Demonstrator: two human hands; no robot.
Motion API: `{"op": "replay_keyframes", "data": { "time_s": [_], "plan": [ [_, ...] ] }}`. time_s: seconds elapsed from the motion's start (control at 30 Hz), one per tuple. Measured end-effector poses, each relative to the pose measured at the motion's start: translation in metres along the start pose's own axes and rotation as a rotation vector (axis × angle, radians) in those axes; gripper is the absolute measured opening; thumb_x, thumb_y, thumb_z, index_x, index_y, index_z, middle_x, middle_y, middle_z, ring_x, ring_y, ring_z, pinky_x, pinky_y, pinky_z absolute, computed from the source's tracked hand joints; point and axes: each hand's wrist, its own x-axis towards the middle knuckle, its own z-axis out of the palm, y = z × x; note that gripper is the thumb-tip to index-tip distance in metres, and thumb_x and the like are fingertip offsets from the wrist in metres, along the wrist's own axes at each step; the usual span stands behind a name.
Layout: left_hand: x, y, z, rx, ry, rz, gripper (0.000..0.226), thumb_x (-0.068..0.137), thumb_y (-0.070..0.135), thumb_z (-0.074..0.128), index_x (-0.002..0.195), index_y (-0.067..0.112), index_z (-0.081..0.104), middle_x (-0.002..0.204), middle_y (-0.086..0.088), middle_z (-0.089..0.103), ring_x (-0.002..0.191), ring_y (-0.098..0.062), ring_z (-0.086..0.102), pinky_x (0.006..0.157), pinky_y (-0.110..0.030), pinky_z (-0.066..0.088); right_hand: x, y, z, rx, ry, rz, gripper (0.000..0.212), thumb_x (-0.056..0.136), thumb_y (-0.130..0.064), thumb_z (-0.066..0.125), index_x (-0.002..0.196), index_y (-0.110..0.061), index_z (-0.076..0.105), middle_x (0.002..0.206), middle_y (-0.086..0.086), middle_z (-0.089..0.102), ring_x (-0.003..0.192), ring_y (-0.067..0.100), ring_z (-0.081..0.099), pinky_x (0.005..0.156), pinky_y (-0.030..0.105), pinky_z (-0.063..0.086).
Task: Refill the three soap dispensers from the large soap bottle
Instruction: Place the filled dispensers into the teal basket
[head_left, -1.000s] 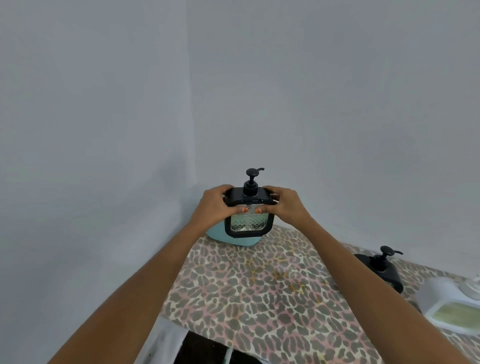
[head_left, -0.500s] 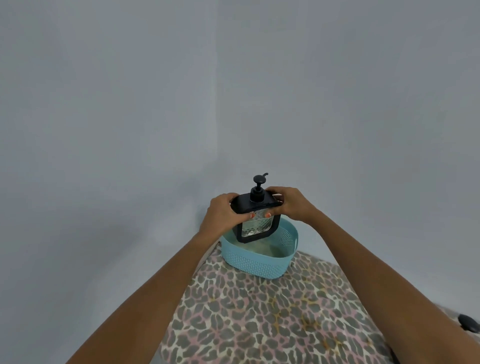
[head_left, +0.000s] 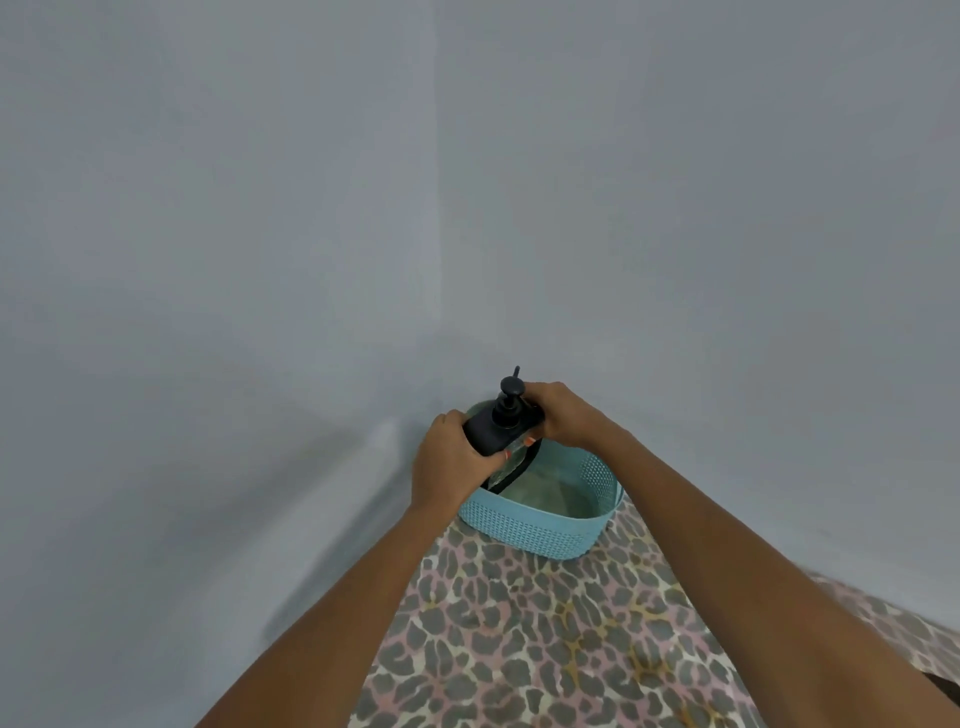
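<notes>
Currently my left hand (head_left: 449, 462) and right hand (head_left: 563, 415) each curl round one side of the dispenser (head_left: 496, 431), gripping its black top. It is tilted, with its lower part inside the basket (head_left: 524, 525) at the far corner of the table (head_left: 519, 639). I cannot tell whether its base is seated. Hazard: if I release it while tilted, it may topple and leak at the pump. Sideways pressure may shift the light basket.

Black soap dispenser (head_left: 496, 428), clear body; light-blue perforated basket (head_left: 524, 525) beneath; leopard-print tablecloth (head_left: 545, 639) under basket; grey walls (head_left: 260, 208).
</notes>
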Motion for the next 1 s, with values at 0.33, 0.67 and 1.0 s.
{"op": "replay_keyframes", "data": {
  "time_s": [0.33,0.67,1.0],
  "plan": [
    [-0.002,-0.015,0.022,-0.069,0.066,0.012,0.050,0.063,0.025,0.079,0.096,0.000,0.050,0.109,-0.009,0.045,0.088,-0.025,0.054,0.065,-0.025,0.041,0.014,0.003,0.021,-0.115,-0.027,-0.012,0.039,0.078,0.011,0.054,0.115,-0.002,0.059,0.103,0.021,0.066,0.093,0.033,0.060,0.072,0.028,0.041],
    [-0.006,-0.011,0.024,-0.105,0.059,-0.038,0.062,0.068,0.027,0.079,0.115,0.003,0.047,0.122,-0.006,0.042,0.102,-0.022,0.054,0.084,-0.028,0.050,0.009,0.004,0.036,-0.145,0.038,-0.009,0.062,0.078,0.014,0.046,0.132,-0.015,0.048,0.105,0.019,0.064,0.075,0.021,0.047,0.066,0.025,0.032],
    [-0.029,0.001,0.008,-0.164,0.080,0.040,0.043,0.082,0.015,0.065,0.120,0.004,0.048,0.122,-0.009,0.048,0.111,-0.022,0.050,0.087,-0.023,0.040,-0.042,-0.002,0.053,-0.093,0.251,0.138,0.056,0.087,0.001,0.048,0.140,-0.010,0.033,0.143,0.009,0.041,0.134,0.025,0.034,0.111,0.028,0.021]
  ]
}}
